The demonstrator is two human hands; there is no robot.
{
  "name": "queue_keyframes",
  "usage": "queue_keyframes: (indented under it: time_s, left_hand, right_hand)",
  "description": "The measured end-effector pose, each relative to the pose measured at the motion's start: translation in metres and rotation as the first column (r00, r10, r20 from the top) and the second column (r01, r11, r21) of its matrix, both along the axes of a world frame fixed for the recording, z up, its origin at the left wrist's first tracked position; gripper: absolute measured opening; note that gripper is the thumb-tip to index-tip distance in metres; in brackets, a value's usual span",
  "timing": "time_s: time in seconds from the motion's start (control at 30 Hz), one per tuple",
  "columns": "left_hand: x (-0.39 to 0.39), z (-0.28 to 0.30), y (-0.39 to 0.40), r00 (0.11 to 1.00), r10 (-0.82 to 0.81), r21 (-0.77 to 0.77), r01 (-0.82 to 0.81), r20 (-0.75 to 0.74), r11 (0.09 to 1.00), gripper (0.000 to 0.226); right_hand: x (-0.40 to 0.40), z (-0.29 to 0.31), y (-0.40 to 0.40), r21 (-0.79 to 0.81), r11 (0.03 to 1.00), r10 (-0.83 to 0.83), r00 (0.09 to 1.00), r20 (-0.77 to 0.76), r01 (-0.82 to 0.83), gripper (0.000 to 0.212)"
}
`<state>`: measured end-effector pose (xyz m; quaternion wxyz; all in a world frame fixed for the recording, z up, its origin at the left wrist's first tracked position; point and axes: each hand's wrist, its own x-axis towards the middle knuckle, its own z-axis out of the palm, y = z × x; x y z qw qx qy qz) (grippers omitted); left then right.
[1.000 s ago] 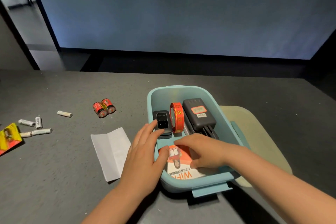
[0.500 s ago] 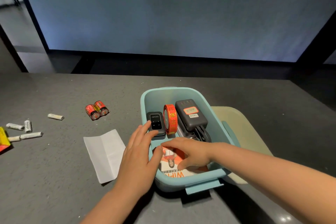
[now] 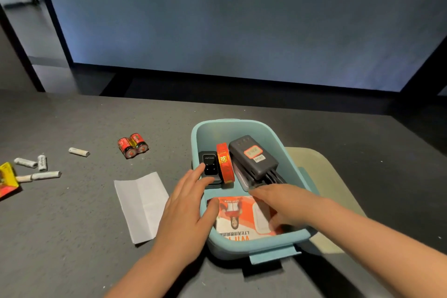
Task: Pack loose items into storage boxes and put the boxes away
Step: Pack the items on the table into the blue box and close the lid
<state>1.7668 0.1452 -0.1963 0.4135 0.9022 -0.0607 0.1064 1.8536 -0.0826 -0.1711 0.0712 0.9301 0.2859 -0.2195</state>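
Teal box (image 3: 246,248) part-filled; L hand (image 3: 186,210) flat on rim, R hand (image 3: 283,205) fingers inside, grip unclear; batteries (image 3: 133,145), paper (image 3: 141,205) still loose.

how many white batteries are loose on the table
5, all at the table's left: one nearest the red pair, two further left, two end to end below. None seem hidden.

Head view, downward (close) over table (image 3: 72,237)

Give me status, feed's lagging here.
Left hand braces box rim. Right hand seats orange packet inside. Batteries loose on table.
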Motion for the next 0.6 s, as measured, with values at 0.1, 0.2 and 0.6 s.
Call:
queue_keyframes:
  time_s: [0.1,0.2,0.6]
  left_hand:
    - [-0.001,0.001,-0.002,1.0,-0.011,0.009,0.011,0.007,1.0,0.06]
    - [-0.002,0.0,-0.003,1.0,-0.002,0.005,0.002,0.015,1.0,0.059]
    - [-0.001,-0.003,-0.002,1.0,-0.011,0.011,0.01,0.028,1.0,0.056]
  right_hand:
    - [0.006,0.0,0.0,0.052,0.999,0.013,1.0,-0.015,-0.012,0.046]
    - [0.005,-0.007,0.005,0.062,0.998,0.014,0.999,-0.044,-0.011,0.033]
    - [0.012,0.001,0.021,0.259,0.92,-0.209,0.928,-0.307,0.293,0.02]
